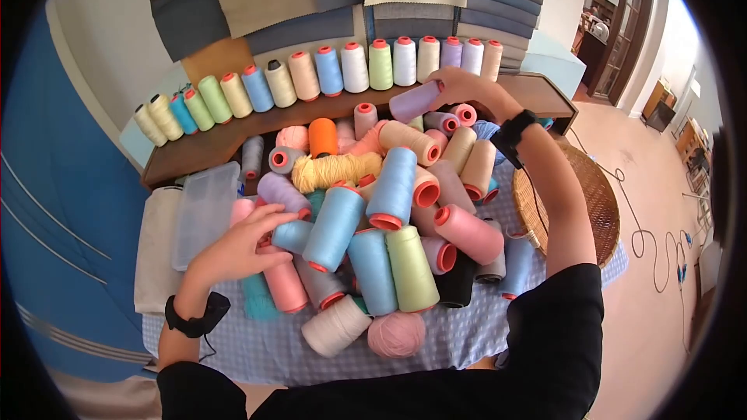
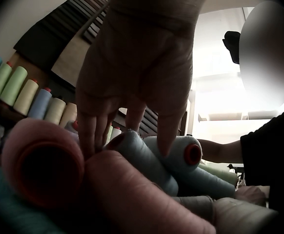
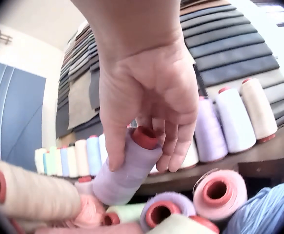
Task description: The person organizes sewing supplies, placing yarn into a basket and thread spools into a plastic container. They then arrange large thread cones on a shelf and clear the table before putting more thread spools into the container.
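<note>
My right hand (image 1: pixel 468 90) grips a lavender thread cone (image 1: pixel 415 101) near its top end, thumb on one side and fingers on the other. The right wrist view shows this cone (image 3: pixel 127 165) tilted, its red core toward the palm, above the pile. My left hand (image 1: pixel 247 241) reaches over the pile's left side with its fingers spread and extended downward. Its fingertips are right at a short light blue cone (image 1: pixel 291 236). Beneath that hand lies a pink cone (image 1: pixel 285 286), and a larger blue cone (image 1: pixel 333 227) leans just to the right.
A row of upright thread cones (image 1: pixel 353 68) lines the wooden shelf (image 1: pixel 257 118) behind the pile. A wicker basket (image 1: pixel 595 206) stands at the right, and a clear plastic box (image 1: pixel 204 214) at the left. A pink yarn ball (image 1: pixel 396 334) lies on the checkered cloth (image 1: pixel 459 346) in front.
</note>
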`<action>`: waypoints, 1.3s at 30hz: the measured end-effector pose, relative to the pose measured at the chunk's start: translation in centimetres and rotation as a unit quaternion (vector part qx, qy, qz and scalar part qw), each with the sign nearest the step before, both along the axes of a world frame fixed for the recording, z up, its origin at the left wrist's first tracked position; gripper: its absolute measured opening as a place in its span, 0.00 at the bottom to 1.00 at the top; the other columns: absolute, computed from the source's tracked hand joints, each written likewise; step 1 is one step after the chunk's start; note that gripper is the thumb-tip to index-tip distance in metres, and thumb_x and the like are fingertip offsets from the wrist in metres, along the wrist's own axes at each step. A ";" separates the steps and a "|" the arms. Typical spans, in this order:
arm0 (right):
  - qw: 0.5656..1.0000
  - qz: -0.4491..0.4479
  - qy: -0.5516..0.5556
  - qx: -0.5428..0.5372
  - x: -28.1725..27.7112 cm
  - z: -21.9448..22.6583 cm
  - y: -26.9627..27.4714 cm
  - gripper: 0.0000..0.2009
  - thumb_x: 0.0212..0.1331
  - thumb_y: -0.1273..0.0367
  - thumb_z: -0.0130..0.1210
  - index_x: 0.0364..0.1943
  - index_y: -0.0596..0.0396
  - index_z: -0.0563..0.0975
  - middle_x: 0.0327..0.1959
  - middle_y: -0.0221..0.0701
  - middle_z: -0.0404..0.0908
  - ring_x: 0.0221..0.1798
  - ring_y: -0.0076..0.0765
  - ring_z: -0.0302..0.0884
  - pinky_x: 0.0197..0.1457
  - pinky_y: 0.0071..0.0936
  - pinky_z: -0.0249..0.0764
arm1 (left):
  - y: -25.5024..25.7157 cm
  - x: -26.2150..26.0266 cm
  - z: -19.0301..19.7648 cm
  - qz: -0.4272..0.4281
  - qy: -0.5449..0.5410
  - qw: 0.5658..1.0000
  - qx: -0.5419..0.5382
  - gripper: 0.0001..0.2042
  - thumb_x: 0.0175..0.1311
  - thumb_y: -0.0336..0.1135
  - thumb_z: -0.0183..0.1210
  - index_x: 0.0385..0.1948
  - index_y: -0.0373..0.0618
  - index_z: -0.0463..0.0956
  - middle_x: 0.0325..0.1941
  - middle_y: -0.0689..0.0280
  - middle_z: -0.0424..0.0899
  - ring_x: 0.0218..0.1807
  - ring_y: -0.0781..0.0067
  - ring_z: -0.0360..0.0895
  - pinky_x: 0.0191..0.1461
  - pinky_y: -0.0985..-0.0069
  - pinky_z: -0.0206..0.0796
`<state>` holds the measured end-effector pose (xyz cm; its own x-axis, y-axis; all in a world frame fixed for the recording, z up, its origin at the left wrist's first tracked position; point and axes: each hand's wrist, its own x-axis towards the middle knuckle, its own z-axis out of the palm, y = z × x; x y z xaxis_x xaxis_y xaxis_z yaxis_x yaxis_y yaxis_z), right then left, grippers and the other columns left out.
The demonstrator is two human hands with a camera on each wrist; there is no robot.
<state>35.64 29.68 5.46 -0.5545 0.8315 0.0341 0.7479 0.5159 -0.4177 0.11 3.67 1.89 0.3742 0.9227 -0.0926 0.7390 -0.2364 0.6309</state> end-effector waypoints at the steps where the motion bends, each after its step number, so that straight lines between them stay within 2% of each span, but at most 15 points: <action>1: 0.993 -0.030 0.099 -0.055 0.7 0.6 -0.9 0.21 0.43 0.66 0.63 0.44 0.60 0.74 0.38 0.33 0.74 0.42 0.31 0.73 0.46 0.21 0.69 | 0.0 0.0 0.1 -0.002 0.000 1.000 0.002 0.29 0.51 0.32 0.62 0.59 0.52 0.66 0.65 0.54 0.58 0.59 0.61 0.66 0.55 0.72 0.68; 3: 0.998 0.002 0.066 -0.005 3.9 1.1 2.0 0.20 0.47 0.66 0.61 0.46 0.56 0.74 0.35 0.28 0.72 0.37 0.25 0.71 0.40 0.21 0.70 | 0.0 0.0 0.2 -0.011 0.019 1.000 0.014 0.29 0.52 0.31 0.62 0.59 0.51 0.66 0.65 0.55 0.58 0.59 0.62 0.66 0.56 0.72 0.68; 6: 0.977 -0.094 0.144 -0.124 8.9 1.1 5.3 0.24 0.47 0.63 0.61 0.52 0.51 0.72 0.37 0.30 0.74 0.35 0.27 0.73 0.36 0.23 0.72 | 0.0 -0.1 -0.1 -0.006 0.003 1.000 0.010 0.28 0.52 0.31 0.62 0.59 0.52 0.66 0.65 0.55 0.58 0.59 0.62 0.66 0.56 0.72 0.67; 8: 0.949 -0.230 0.214 0.035 11.3 0.8 4.9 0.27 0.40 0.57 0.64 0.46 0.55 0.74 0.35 0.33 0.79 0.31 0.31 0.77 0.25 0.23 0.74 | 0.0 -0.2 -0.3 -0.004 -0.006 1.000 0.009 0.28 0.52 0.31 0.62 0.59 0.51 0.66 0.65 0.55 0.58 0.59 0.62 0.66 0.56 0.72 0.67; 9: 0.949 -0.231 0.213 0.036 12.3 0.6 5.4 0.27 0.40 0.57 0.64 0.46 0.55 0.74 0.35 0.33 0.79 0.31 0.31 0.77 0.25 0.23 0.74 | -0.1 -0.2 -0.3 -0.001 -0.013 1.000 0.007 0.28 0.52 0.31 0.62 0.59 0.51 0.66 0.65 0.56 0.58 0.60 0.63 0.66 0.56 0.72 0.67; 11: 0.922 -0.350 0.132 0.097 14.1 -0.6 7.1 0.27 0.42 0.57 0.62 0.49 0.53 0.72 0.42 0.38 0.79 0.35 0.39 0.80 0.26 0.26 0.78 | -0.1 -0.1 -0.3 0.002 -0.015 1.000 0.004 0.28 0.52 0.31 0.62 0.59 0.51 0.66 0.65 0.56 0.58 0.59 0.63 0.66 0.56 0.72 0.67; 14: 0.883 -0.408 0.154 0.174 15.8 -3.4 9.9 0.29 0.41 0.56 0.61 0.49 0.56 0.72 0.44 0.41 0.78 0.36 0.44 0.81 0.28 0.32 0.80 | -0.2 0.0 -0.2 0.010 -0.021 1.000 -0.003 0.28 0.53 0.32 0.62 0.59 0.51 0.66 0.65 0.56 0.58 0.60 0.63 0.66 0.55 0.72 0.68; 17: 0.860 -0.467 0.151 0.137 15.1 -4.1 10.8 0.29 0.41 0.55 0.62 0.48 0.59 0.73 0.44 0.42 0.79 0.39 0.44 0.81 0.33 0.33 0.80 | -0.4 0.4 0.1 0.020 -0.014 1.000 -0.007 0.28 0.53 0.32 0.61 0.59 0.51 0.65 0.65 0.56 0.58 0.60 0.63 0.65 0.54 0.72 0.68; 24: 0.859 -0.490 0.128 0.076 15.3 -6.2 14.1 0.22 0.39 0.56 0.64 0.36 0.58 0.79 0.36 0.42 0.82 0.36 0.41 0.82 0.41 0.32 0.77 | -0.3 0.5 -0.2 0.018 0.040 0.999 0.025 0.30 0.51 0.36 0.62 0.60 0.51 0.64 0.66 0.57 0.58 0.61 0.61 0.64 0.51 0.71 0.68; 26: 0.844 -0.503 0.088 0.166 16.6 -8.2 17.1 0.23 0.42 0.59 0.63 0.41 0.61 0.77 0.27 0.38 0.81 0.29 0.32 0.82 0.28 0.26 0.77 | -0.4 0.8 0.0 0.026 0.034 0.999 0.012 0.30 0.51 0.36 0.62 0.60 0.51 0.64 0.66 0.57 0.59 0.61 0.61 0.64 0.51 0.71 0.68; 27: 0.844 -0.502 0.088 0.165 16.8 -8.5 17.3 0.23 0.42 0.59 0.63 0.41 0.61 0.77 0.27 0.38 0.81 0.29 0.32 0.82 0.28 0.26 0.77 | -0.4 0.9 0.2 0.035 0.027 0.999 0.001 0.30 0.51 0.37 0.62 0.60 0.51 0.64 0.66 0.57 0.59 0.61 0.61 0.64 0.51 0.71 0.68; 30: 0.843 -0.488 0.193 0.116 17.4 -9.4 17.8 0.20 0.39 0.58 0.64 0.33 0.59 0.80 0.24 0.38 0.82 0.25 0.37 0.81 0.35 0.28 0.77 | -0.5 0.9 0.1 0.040 0.028 0.999 0.004 0.30 0.51 0.36 0.62 0.60 0.51 0.64 0.65 0.57 0.59 0.60 0.61 0.65 0.51 0.72 0.67; 32: 0.882 -0.413 0.213 0.075 18.5 -9.5 17.8 0.18 0.42 0.60 0.63 0.33 0.61 0.79 0.24 0.39 0.81 0.23 0.36 0.80 0.28 0.29 0.77 | -0.4 0.8 0.1 0.033 0.032 0.999 0.011 0.30 0.51 0.36 0.62 0.60 0.50 0.64 0.65 0.57 0.60 0.60 0.62 0.65 0.52 0.72 0.67; 35: 0.883 -0.390 0.261 -0.023 18.5 -8.0 16.6 0.16 0.46 0.61 0.60 0.33 0.62 0.78 0.22 0.38 0.79 0.22 0.36 0.79 0.22 0.30 0.75 | -0.4 0.7 0.0 0.030 0.027 0.999 0.024 0.30 0.52 0.35 0.62 0.60 0.49 0.63 0.64 0.58 0.61 0.60 0.62 0.66 0.53 0.73 0.67; 39: 0.925 -0.363 0.079 -0.081 14.2 -2.6 11.9 0.16 0.50 0.60 0.58 0.31 0.62 0.76 0.19 0.33 0.76 0.19 0.30 0.77 0.18 0.24 0.73 | -0.5 0.5 -0.6 0.027 0.020 0.997 0.067 0.31 0.51 0.32 0.61 0.60 0.46 0.62 0.62 0.57 0.63 0.58 0.61 0.67 0.55 0.73 0.65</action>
